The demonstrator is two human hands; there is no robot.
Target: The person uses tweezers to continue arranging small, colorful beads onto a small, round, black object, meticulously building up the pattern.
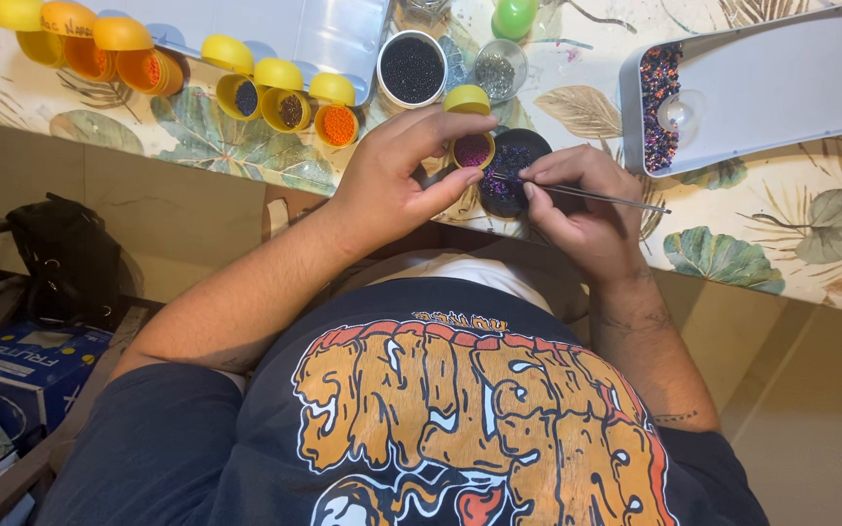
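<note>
My right hand (582, 200) pinches a thin metal needle (616, 200) that sticks out to the right, its tip end over a small black dish (516, 154) of purple beads. My left hand (397, 175) is beside it, thumb and forefinger pinched together at the dish's left edge; whether they hold a bead or thread is too small to tell. A yellow capsule half (471, 148) with magenta beads sits between the two hands. All of this is at the near edge of a table with a leaf-pattern cloth (733, 253).
Several open yellow capsules of beads (289, 102) line the left, orange ones (138, 58) further left. A white cup of black beads (411, 68), a small glass jar (496, 70), a green capsule (514, 18), a clear box (285, 29) and a white tray (791, 88) with mixed beads stand behind. A black bag (65, 258) and blue box (26, 365) lie on the floor.
</note>
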